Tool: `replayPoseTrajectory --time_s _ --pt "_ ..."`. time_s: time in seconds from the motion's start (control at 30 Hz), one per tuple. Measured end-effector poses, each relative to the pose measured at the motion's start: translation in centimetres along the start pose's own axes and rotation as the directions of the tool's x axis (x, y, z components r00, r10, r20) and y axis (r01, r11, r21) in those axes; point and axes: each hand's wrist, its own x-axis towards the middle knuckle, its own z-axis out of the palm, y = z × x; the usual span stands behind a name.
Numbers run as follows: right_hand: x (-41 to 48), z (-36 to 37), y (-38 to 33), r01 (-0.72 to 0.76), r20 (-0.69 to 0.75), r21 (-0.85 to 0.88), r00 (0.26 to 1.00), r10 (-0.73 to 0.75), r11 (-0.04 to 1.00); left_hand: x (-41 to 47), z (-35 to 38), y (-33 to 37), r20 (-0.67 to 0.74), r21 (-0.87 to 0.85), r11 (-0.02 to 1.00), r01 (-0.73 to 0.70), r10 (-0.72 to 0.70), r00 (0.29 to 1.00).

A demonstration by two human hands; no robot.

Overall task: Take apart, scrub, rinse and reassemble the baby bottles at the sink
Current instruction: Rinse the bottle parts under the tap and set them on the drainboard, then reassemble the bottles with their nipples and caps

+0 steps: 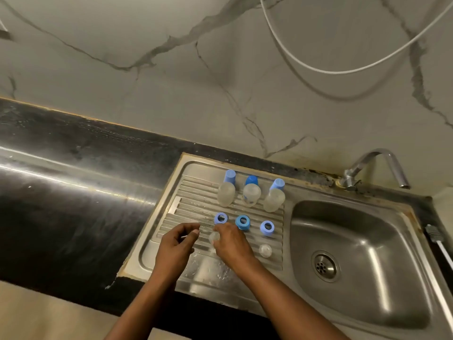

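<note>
Clear teat (214, 237) sits pinched in right hand's (231, 242) fingers (224, 230) over drainboard (186, 192).

Drainboard (186, 212) centre blocked: bottles (251, 195), rings (242, 222) in rows; basin (367, 231) passable; tap (382, 165) overhangs far corner.

Pale marble wall (220, 69) with dark grey veins; black counter (61, 192); silver ribbed drainboard (191, 192). 3 cloudy clear bottles (251, 195); 2 light blue caps (229, 176), 1 deeper blue cap (251, 180); 3 blue rings (242, 222); white hose (343, 71)
</note>
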Motion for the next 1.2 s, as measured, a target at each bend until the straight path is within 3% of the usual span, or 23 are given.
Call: replayPoseTrajectory --time_s 0.2,0.5,0.8,0.97,1.2 --pt "-1.2 -2.9 0.4 0.047 -0.07 0.082 0.997 -0.041 0.995 0.7 1.7 0.0 0.048 -0.004 1.0 -0.016 0.016 0.999" --pt "-2.0 -9.4 4.0 0.005 -0.223 0.231 0.974 0.048 0.973 1.2 7.3 1.0 0.109 0.014 1.0 -0.017 0.015 0.994" --pt "1.4 -15.6 9.5 -0.025 -0.346 0.164 0.935 0.081 0.986 2.3 13.0 2.5 0.124 0.022 1.0 -0.017 0.015 0.992" --pt "4.0 -16.8 11.0 -0.051 -0.254 -0.018 0.966 0.045 0.999 3.0 15.6 3.0 0.095 0.025 1.0 0.013 -0.016 0.995" --pt "6.2 -15.6 12.0 -0.049 -0.135 -0.117 0.99 0.033 0.992 3.4 16.5 3.1 0.063 0.045 0.999 0.016 -0.018 0.998"
